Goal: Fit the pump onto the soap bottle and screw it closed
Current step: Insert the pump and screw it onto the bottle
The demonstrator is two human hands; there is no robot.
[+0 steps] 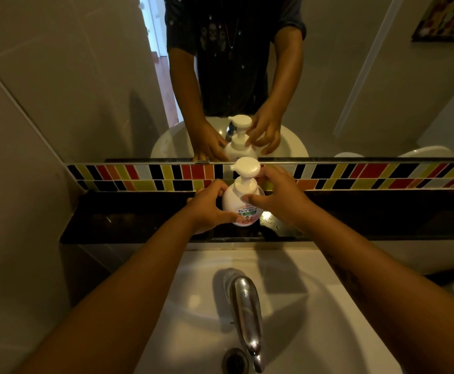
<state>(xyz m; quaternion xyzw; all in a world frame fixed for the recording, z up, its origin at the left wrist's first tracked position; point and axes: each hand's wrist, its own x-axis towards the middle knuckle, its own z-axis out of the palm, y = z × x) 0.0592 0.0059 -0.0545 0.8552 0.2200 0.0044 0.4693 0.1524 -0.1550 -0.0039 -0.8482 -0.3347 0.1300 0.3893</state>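
In the head view, we see the soap bottle standing upright on the dark surface behind the basin, just in front of the coloured tile strip under the mirror. The pump already sits on the bottle's neck, its spout pointing away to the left.

Our left hand makes a grip around the bottle's left flank, thumb across the front near the label and fingers reaching behind; it holds the bottle. Our right hand comes in from the other side. Its thumb lies on the bottle's shoulder, just below the collar, and its fingers curl behind the pump stem. We cannot tell from here whether that grip presses on the collar or only rests against it, though the mirror shows the fingers spread loosely beside the pump.

We judge the step in hand to be the turning of the collar. To do it well, we keep the left grip firm and low so the bottle does not spin or slide on the surface, which looks wet just right of the bottle. We close the right grip on the collar itself, not the head, since the head may swivel freely. We keep the pump straight above the neck so the thread does not cross, and turn until it stops.

The tap lies below both grips, well apart, and is no obstacle.
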